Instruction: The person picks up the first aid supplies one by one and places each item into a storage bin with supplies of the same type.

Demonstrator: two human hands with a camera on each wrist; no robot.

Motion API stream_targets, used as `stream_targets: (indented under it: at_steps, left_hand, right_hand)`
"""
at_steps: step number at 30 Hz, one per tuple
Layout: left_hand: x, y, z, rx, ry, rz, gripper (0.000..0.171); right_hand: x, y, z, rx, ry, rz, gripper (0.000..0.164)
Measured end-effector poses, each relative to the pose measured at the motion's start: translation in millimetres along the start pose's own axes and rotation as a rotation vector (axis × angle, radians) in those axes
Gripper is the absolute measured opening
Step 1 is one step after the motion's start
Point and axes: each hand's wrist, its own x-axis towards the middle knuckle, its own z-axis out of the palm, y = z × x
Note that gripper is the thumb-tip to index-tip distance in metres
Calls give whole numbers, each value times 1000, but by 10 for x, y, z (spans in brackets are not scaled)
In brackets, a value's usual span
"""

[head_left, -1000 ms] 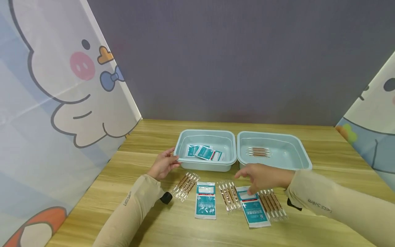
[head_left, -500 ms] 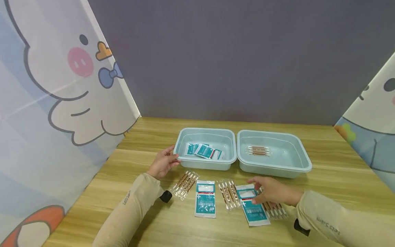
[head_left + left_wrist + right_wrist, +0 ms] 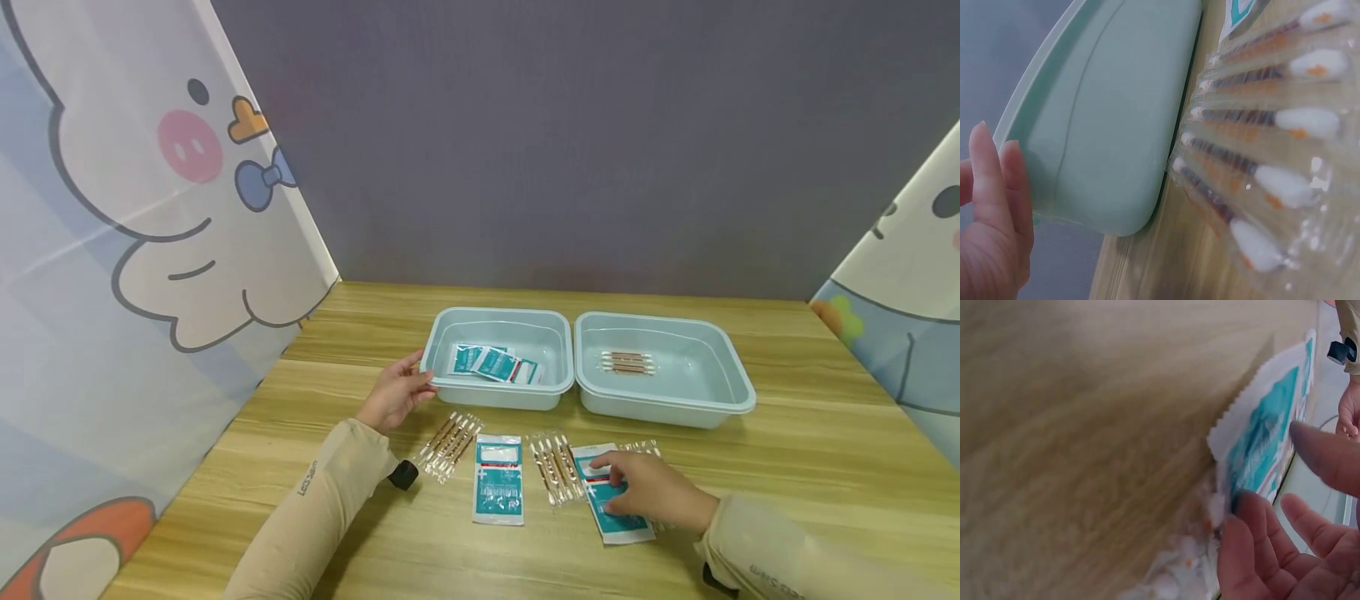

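My right hand is over a teal-and-white flat packet, thumb and index spread apart across it. In the right wrist view its fingertips touch the packet; no pinch shows. Under that hand, a clear pack of brown-stick cotton swabs is partly hidden. With straight fingers, my left hand touches the left corner of the left pale-green bin. Inside this bin lie several teal packets. The right pale-green bin holds a swab pack.
Between the hands lie a swab pack, another teal packet and a further swab pack. Both bins stand side by side on the wooden table, before a grey back wall. A cartoon-printed sheet borders the left side.
My right hand has moved from in front of the right bin toward me, down onto the teal packet. My left hand stays at the left bin. The view has shifted slightly.
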Motion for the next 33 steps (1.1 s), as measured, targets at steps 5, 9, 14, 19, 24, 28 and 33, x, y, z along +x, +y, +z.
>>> stream_targets:
  at_steps: [5,9,14,19,24,28,33]
  left_hand:
    - [0,-2,4,-1,5,3,58]
    - [-2,6,5,2,4,4,58]
    - [-11,21,9,7,1,9,57]
    - [-16,17,12,5,-2,6,57]
    - [-17,13,14,7,-2,10,57]
    - [-14,12,11,15,4,11,57]
    - [-16,12,16,19,10,10,58]
  right_hand:
    - [3,-64,61,-148,44,47,54]
    - [19,-93,85,-236,47,45,65]
    - [56,-87,77,-345,93,-46,82]
    - [118,-67,41,-390,66,-85,93]
    - [179,-44,1,-399,-6,-108,99]
    - [233,-29,-32,-418,-39,-123,102]
    - [290,-30,-55,-397,-64,-64,102]
